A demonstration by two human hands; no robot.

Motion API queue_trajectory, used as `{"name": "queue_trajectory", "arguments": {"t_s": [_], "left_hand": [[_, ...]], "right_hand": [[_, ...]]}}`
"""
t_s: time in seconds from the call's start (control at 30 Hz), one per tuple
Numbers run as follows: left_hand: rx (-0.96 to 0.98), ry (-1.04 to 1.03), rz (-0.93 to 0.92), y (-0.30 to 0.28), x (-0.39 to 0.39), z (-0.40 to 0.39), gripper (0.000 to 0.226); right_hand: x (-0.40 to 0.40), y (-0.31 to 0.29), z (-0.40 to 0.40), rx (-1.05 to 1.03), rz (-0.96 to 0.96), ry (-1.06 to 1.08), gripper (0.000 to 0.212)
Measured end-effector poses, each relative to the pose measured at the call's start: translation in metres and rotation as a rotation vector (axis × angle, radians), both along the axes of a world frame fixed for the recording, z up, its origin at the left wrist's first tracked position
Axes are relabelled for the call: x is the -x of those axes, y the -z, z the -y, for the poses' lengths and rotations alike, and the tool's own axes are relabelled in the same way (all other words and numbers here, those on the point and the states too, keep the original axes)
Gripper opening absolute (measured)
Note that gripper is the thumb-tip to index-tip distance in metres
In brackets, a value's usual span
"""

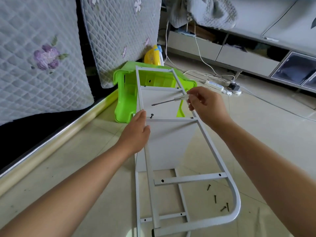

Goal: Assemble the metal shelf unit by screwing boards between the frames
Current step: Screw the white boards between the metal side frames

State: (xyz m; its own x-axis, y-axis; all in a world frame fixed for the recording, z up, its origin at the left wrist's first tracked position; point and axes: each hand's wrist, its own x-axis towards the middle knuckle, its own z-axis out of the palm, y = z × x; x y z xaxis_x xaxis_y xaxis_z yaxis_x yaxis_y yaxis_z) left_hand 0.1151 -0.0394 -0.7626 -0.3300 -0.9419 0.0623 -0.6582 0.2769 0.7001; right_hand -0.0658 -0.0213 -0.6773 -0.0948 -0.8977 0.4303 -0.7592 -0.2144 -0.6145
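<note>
A grey metal frame (pixel 191 179) lies over white boards (pixel 167 144) standing on edge on the floor. My left hand (pixel 136 132) grips the frame's left rail beside a dark screw (pixel 151 115) that stands proud in the crossbar hole. Just right of the frame's right rail, my right hand (pixel 206 104) holds a screwdriver (pixel 169 100) by its clear handle, shaft pointing left and down above the board. Several loose screws (pixel 215 199) lie on the floor inside the frame's curved end.
A green plastic stool (pixel 124 93) lies tipped behind the frame, a yellow object beyond it. A quilted mattress (pixel 42 57) leans at left behind a brass floor strip. A power strip (pixel 215 85) and cables lie at right before a low cabinet (pixel 248 53).
</note>
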Motion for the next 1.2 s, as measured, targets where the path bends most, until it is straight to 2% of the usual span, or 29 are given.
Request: {"name": "queue_trajectory", "arguments": {"t_s": [0.13, 0.23, 0.6, 0.93, 1.2], "left_hand": [[-0.016, 0.035, 0.047, 0.0, 0.0, -0.001, 0.052], [-0.011, 0.021, 0.062, -0.001, 0.0, -0.002, 0.052], [0.009, 0.017, 0.229, -0.006, -0.001, -0.004, 0.053], [0.129, 0.011, 0.512, -0.013, -0.001, -0.006, 0.054], [0.07, 0.023, 0.51, -0.014, 0.0, -0.006, 0.055]], "right_hand": [[-0.008, -0.014, 0.004, 0.108, -0.231, -0.078, 0.018], [-0.014, -0.019, 0.005, 0.16, -0.313, -0.169, 0.022], [-0.021, -0.031, 0.008, 0.084, -0.467, -0.209, 0.018], [-0.024, -0.039, 0.014, -0.018, -0.599, -0.236, 0.022], [-0.046, -0.062, 0.027, -0.208, -0.885, -0.201, 0.029]]}}
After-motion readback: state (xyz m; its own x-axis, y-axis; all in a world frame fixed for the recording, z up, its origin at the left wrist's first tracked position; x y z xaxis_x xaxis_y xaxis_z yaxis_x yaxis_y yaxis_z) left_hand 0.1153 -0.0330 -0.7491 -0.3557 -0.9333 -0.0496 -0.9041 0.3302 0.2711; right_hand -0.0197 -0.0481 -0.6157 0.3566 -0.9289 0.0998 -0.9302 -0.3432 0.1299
